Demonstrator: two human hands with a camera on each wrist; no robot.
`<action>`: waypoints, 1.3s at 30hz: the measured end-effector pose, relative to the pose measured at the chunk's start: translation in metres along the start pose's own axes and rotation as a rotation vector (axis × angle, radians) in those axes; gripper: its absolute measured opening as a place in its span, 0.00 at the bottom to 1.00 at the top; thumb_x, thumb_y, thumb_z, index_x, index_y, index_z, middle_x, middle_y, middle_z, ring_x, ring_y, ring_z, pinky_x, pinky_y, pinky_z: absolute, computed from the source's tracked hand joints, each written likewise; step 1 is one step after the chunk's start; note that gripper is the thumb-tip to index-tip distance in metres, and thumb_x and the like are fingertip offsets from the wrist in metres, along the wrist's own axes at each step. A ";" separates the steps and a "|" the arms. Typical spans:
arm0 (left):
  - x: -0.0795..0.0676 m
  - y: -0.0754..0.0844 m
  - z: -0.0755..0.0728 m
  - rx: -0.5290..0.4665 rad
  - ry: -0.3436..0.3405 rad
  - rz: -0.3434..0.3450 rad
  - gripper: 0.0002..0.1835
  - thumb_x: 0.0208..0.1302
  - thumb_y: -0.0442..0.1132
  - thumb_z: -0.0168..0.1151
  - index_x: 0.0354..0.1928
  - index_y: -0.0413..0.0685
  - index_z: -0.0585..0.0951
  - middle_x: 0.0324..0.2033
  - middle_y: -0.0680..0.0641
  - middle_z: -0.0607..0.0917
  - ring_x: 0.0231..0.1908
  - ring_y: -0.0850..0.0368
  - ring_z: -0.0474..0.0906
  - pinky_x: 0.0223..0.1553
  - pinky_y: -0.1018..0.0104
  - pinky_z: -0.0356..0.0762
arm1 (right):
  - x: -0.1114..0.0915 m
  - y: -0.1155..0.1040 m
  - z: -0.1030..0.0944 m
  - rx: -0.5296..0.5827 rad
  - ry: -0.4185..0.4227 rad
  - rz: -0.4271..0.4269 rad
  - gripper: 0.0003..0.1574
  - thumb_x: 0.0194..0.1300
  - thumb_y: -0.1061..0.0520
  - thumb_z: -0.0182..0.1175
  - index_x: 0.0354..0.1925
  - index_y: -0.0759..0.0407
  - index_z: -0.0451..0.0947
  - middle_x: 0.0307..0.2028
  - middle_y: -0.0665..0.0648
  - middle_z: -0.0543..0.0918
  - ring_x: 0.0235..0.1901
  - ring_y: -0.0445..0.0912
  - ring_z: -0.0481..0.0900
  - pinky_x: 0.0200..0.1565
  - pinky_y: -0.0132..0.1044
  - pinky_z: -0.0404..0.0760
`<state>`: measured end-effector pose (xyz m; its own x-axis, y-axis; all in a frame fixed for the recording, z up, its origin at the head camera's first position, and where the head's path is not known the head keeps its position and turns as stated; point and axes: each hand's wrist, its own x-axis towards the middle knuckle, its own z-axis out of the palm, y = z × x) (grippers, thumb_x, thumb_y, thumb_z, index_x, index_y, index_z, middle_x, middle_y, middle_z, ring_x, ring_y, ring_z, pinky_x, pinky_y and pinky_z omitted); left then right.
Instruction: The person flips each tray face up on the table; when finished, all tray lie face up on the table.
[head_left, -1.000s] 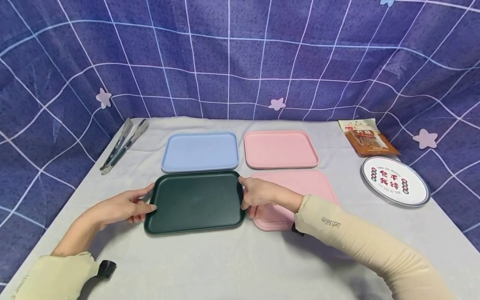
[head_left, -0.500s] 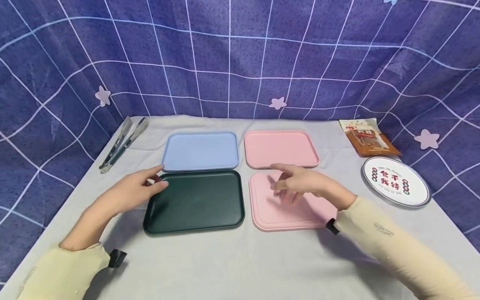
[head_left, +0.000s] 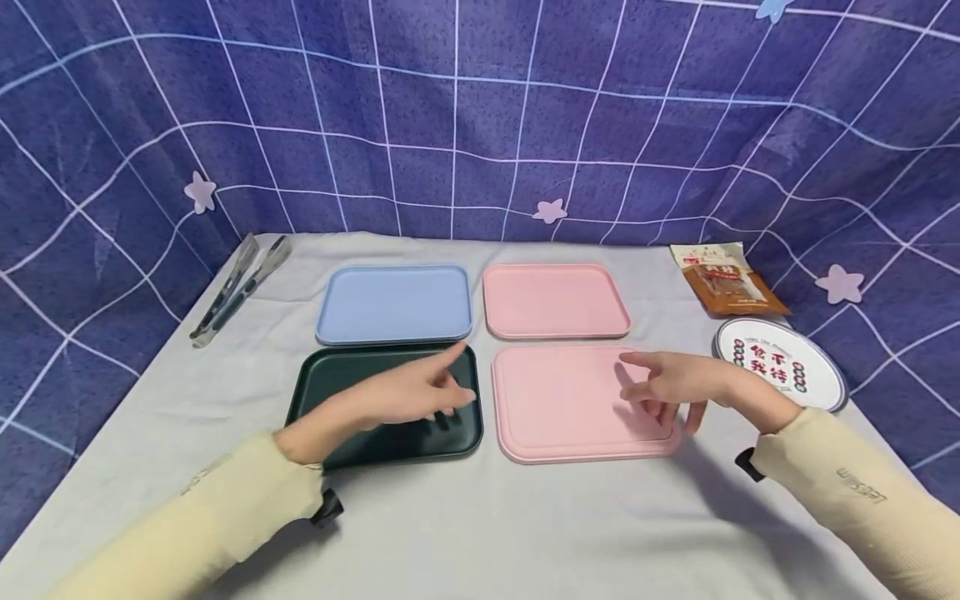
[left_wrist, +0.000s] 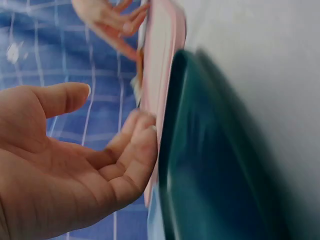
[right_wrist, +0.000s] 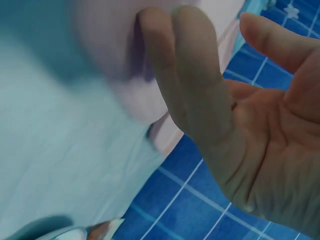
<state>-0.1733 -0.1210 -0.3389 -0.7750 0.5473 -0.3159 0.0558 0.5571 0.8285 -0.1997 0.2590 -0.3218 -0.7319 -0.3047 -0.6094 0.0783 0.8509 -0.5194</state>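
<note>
My left hand [head_left: 408, 390] hovers over the dark green tray [head_left: 375, 446], fingers loosely extended toward its right rim. In the left wrist view nothing lies between its thumb and fingers, and the green tray [left_wrist: 210, 165] is right beside them. My right hand [head_left: 671, 385] hangs over the right end of the near pink tray [head_left: 562, 400], with fingers relaxed and holding nothing. Palm and fingers show bare in the right wrist view, close over pink [right_wrist: 107, 45]. Behind these two trays lie a light blue tray [head_left: 395, 304] and another pink tray [head_left: 557, 300].
Metal tongs [head_left: 240, 287] lie at the back left. A food packet [head_left: 727, 283] with a brown front lies at the back right, behind a white plate [head_left: 783, 367] with red lettering. A purple gridded curtain [head_left: 450, 117] rises behind the table [head_left: 510, 533].
Both hands have let go of the green tray's ends. The left hand has moved right across it; the right hand has moved right, over the near pink tray. The trays keep their places.
</note>
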 end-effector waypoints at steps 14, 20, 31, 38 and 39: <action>0.033 0.010 0.031 0.064 -0.188 -0.170 0.44 0.72 0.52 0.57 0.80 0.48 0.48 0.23 0.49 0.83 0.20 0.58 0.70 0.24 0.69 0.65 | 0.002 0.042 -0.014 0.122 -0.030 0.074 0.62 0.71 0.40 0.59 0.80 0.58 0.31 0.34 0.61 0.82 0.28 0.50 0.86 0.26 0.44 0.85; 0.034 0.010 0.030 0.116 -0.213 -0.161 0.41 0.73 0.53 0.56 0.79 0.46 0.52 0.22 0.50 0.84 0.20 0.58 0.70 0.23 0.70 0.64 | 0.007 0.054 -0.014 0.209 -0.055 0.036 0.63 0.70 0.42 0.60 0.80 0.55 0.27 0.34 0.62 0.83 0.28 0.51 0.87 0.28 0.45 0.86; 0.033 -0.003 0.024 -0.023 -0.240 -0.165 0.42 0.72 0.52 0.59 0.80 0.57 0.50 0.24 0.49 0.82 0.22 0.59 0.69 0.28 0.68 0.65 | 0.007 0.058 -0.017 0.269 -0.095 0.005 0.68 0.67 0.50 0.65 0.80 0.54 0.24 0.42 0.62 0.80 0.28 0.50 0.86 0.30 0.45 0.87; 0.030 -0.006 0.023 -0.098 -0.230 -0.160 0.45 0.71 0.51 0.60 0.80 0.63 0.46 0.26 0.48 0.83 0.23 0.59 0.70 0.29 0.69 0.67 | 0.008 0.062 -0.019 0.319 -0.150 -0.016 0.69 0.66 0.54 0.65 0.79 0.53 0.21 0.40 0.64 0.82 0.30 0.52 0.88 0.31 0.47 0.87; 0.029 -0.005 0.023 -0.107 -0.226 -0.161 0.45 0.71 0.51 0.61 0.80 0.63 0.45 0.26 0.48 0.83 0.23 0.59 0.70 0.30 0.69 0.67 | 0.008 0.063 -0.020 0.330 -0.158 -0.024 0.69 0.66 0.55 0.65 0.79 0.53 0.21 0.39 0.63 0.82 0.31 0.52 0.88 0.31 0.47 0.87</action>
<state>-0.1813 -0.0938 -0.3632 -0.6077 0.5893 -0.5324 -0.1328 0.5856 0.7997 -0.2140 0.3186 -0.3479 -0.6244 -0.4070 -0.6667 0.2955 0.6670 -0.6840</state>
